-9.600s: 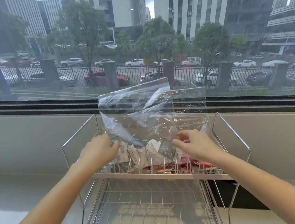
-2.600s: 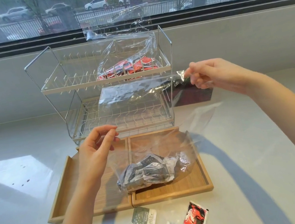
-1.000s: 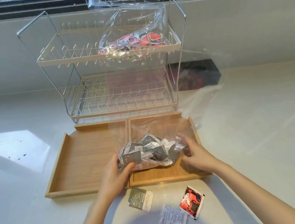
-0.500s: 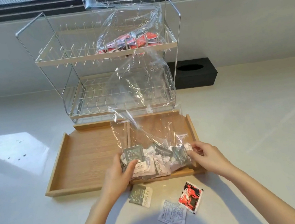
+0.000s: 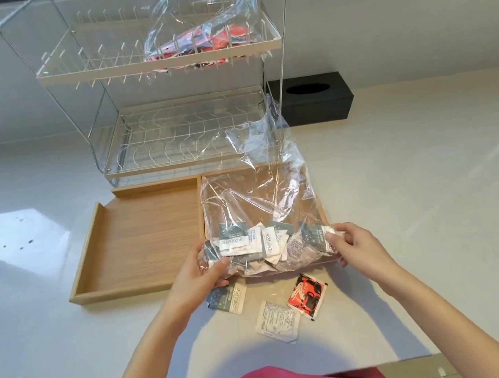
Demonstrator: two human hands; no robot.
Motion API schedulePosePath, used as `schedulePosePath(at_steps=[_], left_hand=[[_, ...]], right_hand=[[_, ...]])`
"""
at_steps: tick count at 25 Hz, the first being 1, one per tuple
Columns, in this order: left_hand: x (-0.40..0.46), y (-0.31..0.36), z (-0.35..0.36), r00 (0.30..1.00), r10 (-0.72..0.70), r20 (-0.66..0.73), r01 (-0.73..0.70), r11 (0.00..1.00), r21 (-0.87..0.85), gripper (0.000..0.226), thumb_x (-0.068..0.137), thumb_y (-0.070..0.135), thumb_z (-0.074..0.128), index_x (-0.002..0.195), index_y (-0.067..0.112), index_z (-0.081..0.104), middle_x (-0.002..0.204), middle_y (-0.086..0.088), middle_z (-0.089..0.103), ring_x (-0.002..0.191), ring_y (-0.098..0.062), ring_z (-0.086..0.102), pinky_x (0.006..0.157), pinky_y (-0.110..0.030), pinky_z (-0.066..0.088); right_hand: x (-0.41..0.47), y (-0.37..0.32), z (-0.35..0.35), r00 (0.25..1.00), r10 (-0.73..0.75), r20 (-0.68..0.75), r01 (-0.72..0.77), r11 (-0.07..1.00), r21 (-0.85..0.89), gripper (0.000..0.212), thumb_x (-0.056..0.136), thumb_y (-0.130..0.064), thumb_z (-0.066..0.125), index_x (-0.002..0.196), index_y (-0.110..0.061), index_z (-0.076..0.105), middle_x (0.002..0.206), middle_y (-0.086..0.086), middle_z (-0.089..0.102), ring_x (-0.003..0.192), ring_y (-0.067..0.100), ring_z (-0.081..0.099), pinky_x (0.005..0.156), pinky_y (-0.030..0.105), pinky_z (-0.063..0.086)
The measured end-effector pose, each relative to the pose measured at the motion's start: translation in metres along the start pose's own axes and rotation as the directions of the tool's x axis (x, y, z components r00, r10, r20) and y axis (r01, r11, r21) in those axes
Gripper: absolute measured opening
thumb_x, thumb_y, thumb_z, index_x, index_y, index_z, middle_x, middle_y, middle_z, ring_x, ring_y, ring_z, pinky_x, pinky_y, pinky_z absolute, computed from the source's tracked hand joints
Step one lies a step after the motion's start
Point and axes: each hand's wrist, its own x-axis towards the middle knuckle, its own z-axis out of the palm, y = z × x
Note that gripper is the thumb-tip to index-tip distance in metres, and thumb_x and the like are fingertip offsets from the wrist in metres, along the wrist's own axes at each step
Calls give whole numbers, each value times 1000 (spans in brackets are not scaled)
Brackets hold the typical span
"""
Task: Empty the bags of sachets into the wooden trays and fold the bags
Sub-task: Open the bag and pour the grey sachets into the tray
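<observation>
A person's two hands grip the near end of a clear, crinkled plastic bag (image 5: 264,212) over the right of two shallow wooden trays (image 5: 139,236) on a smooth pale counter (image 5: 435,194). The left hand (image 5: 201,274) has fingers and thumb curled round the bag's left corner; the right hand (image 5: 353,243) pinches the right corner between thumb and fingertips. Inside the bag, a heap of flat rectangular sachets (image 5: 262,244), grey-green and white with printed lettering, is bunched at the near end between the hands, while the glossy film above them billows up and back toward a rack (image 5: 159,60). The left tray, with visible wood grain and low raised edges, lies flush beside the right one.

The two-tier wire rack, metal rods with cream frames, stands just behind the trays. A second clear bag (image 5: 202,25) of red and white sachets sits on its upper tier. A matte black box (image 5: 316,102) with an oval slot in its top stands right of the rack.

Three loose sachets lie on the counter just in front of the trays: a grey-green one (image 5: 230,300) partly under the left hand, a white one (image 5: 278,321), and a red-and-black one (image 5: 308,297).
</observation>
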Motion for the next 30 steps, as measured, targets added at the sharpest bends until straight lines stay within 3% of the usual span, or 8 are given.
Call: schedulePosePath(at_steps=[3, 6, 9, 14, 17, 21, 26, 30], left_hand=[[-11, -1, -3, 999, 38, -4, -38, 998, -49, 56, 85, 12, 58, 130, 33, 30, 76, -3, 72, 71, -11, 70, 63, -15, 54], [-17, 1, -6, 997, 81, -12, -81, 997, -16, 52, 85, 11, 57, 131, 25, 38, 78, -14, 68, 68, -12, 69, 65, -18, 56], [-18, 6, -5, 988, 134, -80, -130, 990, 55, 47, 84, 14, 58, 128, 19, 43, 67, -1, 56, 65, -12, 66, 61, -18, 56], [-15, 24, -7, 937, 283, -206, -261, 957, 127, 34, 81, 18, 62, 112, 27, 52, 43, 7, 50, 44, -2, 57, 50, -20, 52], [-15, 39, -10, 932, 279, -232, -293, 956, -27, 17, 84, 16, 58, 97, 26, 61, 47, 11, 60, 46, -2, 60, 47, -14, 50], [-17, 59, -14, 941, 268, -206, -306, 933, -187, 19, 90, 11, 47, 91, 21, 63, 53, 9, 65, 51, -2, 62, 51, -11, 51], [-19, 89, -22, 891, 375, -257, -409, 908, -90, 23, 92, 10, 43, 88, 21, 63, 66, -2, 53, 48, -3, 60, 52, -14, 53], [-15, 115, -34, 838, 458, -296, -489, 872, -33, 24, 91, 14, 46, 87, 26, 66, 54, 10, 57, 49, -2, 57, 53, -15, 53]], right_hand=[[-6, -1, -2, 998, -30, -47, 34, 995, 93, 16, 90, -19, 51, 106, -21, 49, 62, 5, 49, 53, 16, 50, 51, 16, 43], [-10, -6, -5, 994, -59, -87, 73, 984, 163, 11, 89, -15, 52, 99, -19, 54, 52, 1, 45, 41, 7, 45, 47, 15, 40], [-13, -15, -9, 994, -75, -83, 92, 971, 222, 4, 88, -15, 54, 89, -18, 57, 49, -1, 44, 36, 6, 40, 47, 22, 37], [-9, -33, -22, 983, -125, -133, 165, 921, 354, 9, 86, -14, 59, 77, -16, 60, 36, -7, 47, 33, 4, 39, 39, 13, 37], [-3, -44, -32, 983, -105, -149, 164, 867, 471, 10, 87, -14, 57, 77, -17, 59, 38, -8, 48, 34, 4, 39, 39, 13, 38], [4, -62, -45, 981, -117, -152, 182, 818, 545, 9, 87, -16, 56, 79, -18, 58, 42, -10, 51, 37, 3, 42, 41, 13, 40], [4, -95, -62, 955, -213, -207, 292, 800, 524, 10, 88, -18, 56, 78, -20, 57, 43, -10, 53, 40, 3, 44, 44, 13, 42], [5, -124, -76, 924, -297, -239, 380, 777, 501, 9, 87, -19, 57, 78, -19, 59, 43, -11, 52, 40, 3, 44, 45, 13, 43]])
